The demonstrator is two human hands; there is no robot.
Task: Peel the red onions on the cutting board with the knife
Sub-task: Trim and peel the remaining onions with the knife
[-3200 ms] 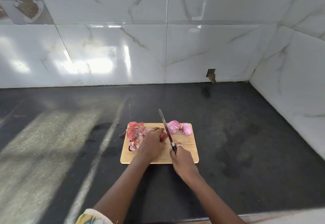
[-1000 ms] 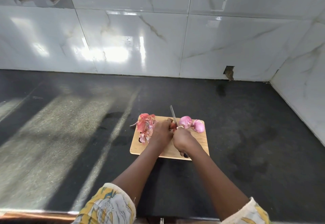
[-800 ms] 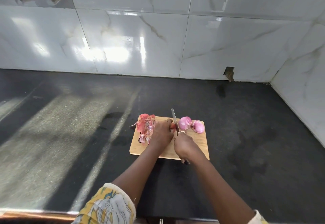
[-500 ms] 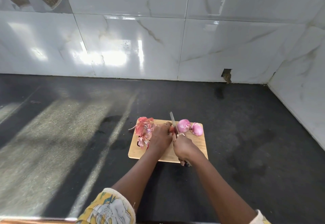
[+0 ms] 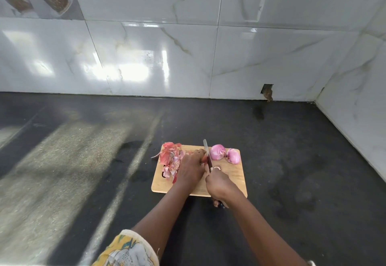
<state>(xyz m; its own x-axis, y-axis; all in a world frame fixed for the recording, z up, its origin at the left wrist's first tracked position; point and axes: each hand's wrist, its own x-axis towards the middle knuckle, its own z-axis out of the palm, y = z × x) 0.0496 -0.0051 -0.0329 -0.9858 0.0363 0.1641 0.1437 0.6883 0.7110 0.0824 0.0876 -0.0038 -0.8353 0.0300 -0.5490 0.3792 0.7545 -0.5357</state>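
Observation:
A small wooden cutting board (image 5: pixel 234 179) lies on the dark counter. My left hand (image 5: pixel 190 167) presses down on a red onion (image 5: pixel 204 158), mostly hidden under my fingers. My right hand (image 5: pixel 219 183) grips the handle of a knife (image 5: pixel 207 153); its blade points away from me and rests against that onion's right side. Two peeled pink onions (image 5: pixel 217 152) (image 5: pixel 233 155) sit at the board's far right corner. A heap of red onion skins (image 5: pixel 170 159) covers the board's left part.
The dark counter (image 5: pixel 83 161) stretches wide to the left and right of the board. White marble-look tiled walls (image 5: pixel 188 57) stand behind and to the right, meeting at a corner. A small hole (image 5: pixel 267 91) shows at the back wall's base.
About three seconds ago my right hand held the knife further from the onion; it has since closed in beside my left hand. Over the last second the blade moves slightly along the held onion.

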